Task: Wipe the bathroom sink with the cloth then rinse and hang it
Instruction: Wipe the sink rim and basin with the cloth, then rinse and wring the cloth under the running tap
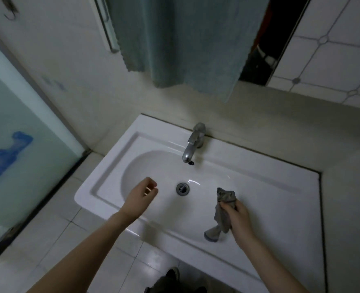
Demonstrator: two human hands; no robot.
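A white bathroom sink (259, 182) fills the middle of the view, with a round metal drain (182, 188) in its basin. My right hand (239, 220) grips a bunched grey cloth (223, 210) over the right side of the basin; the cloth's tail hangs down to the front rim. My left hand (140, 197) hovers over the left part of the basin, fingers loosely curled and holding nothing. No water comes from the chrome faucet (193, 142) at the back of the sink.
A grey-green towel (181, 43) hangs on the wall above the faucet. A frosted glass door (16, 132) with a blue pattern stands at the left. A metal hook (11, 9) is on the wall at top left. Tiled floor and my shoe (172, 275) lie below.
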